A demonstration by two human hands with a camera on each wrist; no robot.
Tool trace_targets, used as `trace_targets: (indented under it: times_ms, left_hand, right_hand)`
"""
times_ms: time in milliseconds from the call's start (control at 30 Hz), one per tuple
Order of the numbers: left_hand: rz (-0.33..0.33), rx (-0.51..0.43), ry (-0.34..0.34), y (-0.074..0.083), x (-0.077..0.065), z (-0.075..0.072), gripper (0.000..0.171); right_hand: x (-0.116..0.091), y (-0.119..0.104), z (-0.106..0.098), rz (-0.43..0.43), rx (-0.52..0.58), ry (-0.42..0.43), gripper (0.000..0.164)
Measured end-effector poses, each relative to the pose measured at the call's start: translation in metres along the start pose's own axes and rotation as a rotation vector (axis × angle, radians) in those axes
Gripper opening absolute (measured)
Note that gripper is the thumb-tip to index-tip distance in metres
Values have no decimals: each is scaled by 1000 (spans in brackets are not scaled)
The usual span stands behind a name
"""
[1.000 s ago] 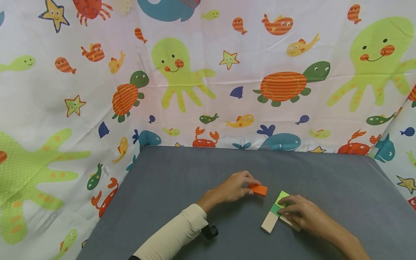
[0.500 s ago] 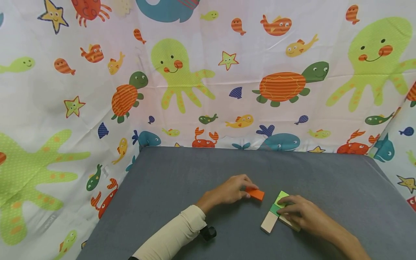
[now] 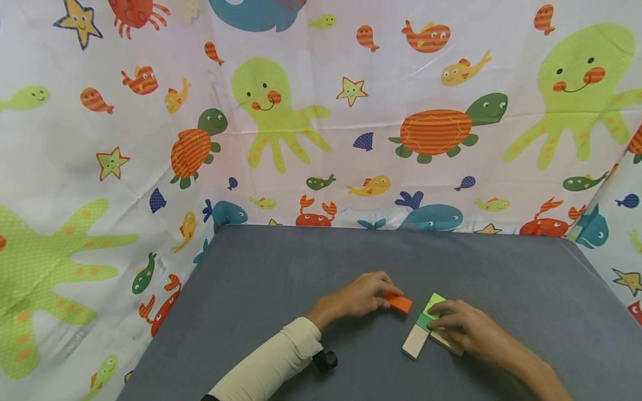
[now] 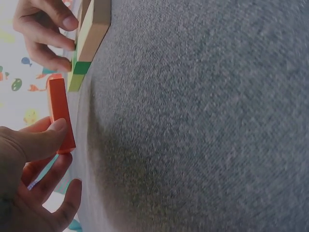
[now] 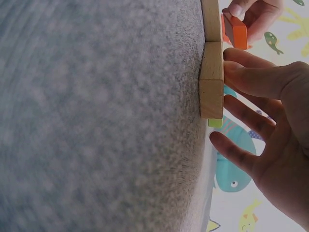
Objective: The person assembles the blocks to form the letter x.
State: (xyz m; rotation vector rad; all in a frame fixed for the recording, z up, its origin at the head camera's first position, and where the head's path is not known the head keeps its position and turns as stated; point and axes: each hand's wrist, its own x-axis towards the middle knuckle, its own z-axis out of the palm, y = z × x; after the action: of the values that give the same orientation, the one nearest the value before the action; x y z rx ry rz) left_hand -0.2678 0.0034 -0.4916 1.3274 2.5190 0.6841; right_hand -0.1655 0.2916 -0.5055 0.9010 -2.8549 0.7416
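Observation:
Pinched between the thumb and fingers of my left hand (image 3: pixel 357 296) is an orange rectangular block (image 3: pixel 399 304), above the table in the left wrist view. To its right, a light green block (image 3: pixel 434 301), a darker green block (image 3: pixel 423 322) and a plain wooden block (image 3: pixel 415 342) lie end to end in a slanted row. A second wooden block (image 3: pixel 449 344) branches off at the green one. My right hand (image 3: pixel 471 328) rests over this group, fairly straight fingertips on the blocks' tops, partly covering the light green block and the second wooden block.
The blocks lie on a grey cloth-covered table (image 3: pixel 281 262). Behind it and along both sides hangs a white curtain (image 3: pixel 311 50) printed with sea animals. A small black camera (image 3: pixel 325 361) sits under the left wrist.
My left hand with the orange block has come slightly nearer the front edge, shifting a little left and then back right. My right hand and the other blocks have stayed put.

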Motion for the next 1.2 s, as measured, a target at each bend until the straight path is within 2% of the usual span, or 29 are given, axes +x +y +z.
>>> trace_targets:
  times_ms: [500, 800, 1200]
  left_hand:
    - [-8, 17, -36, 5, 4, 9, 38]
    - [18, 52, -30, 6, 8, 15, 37]
    - [23, 57, -51, 9, 12, 16, 38]
  right_hand:
    - [1, -1, 0, 32, 10, -23, 30]
    - [0, 0, 0, -23, -6, 23, 32]
    - [0, -2, -2, 15, 3, 2, 32]
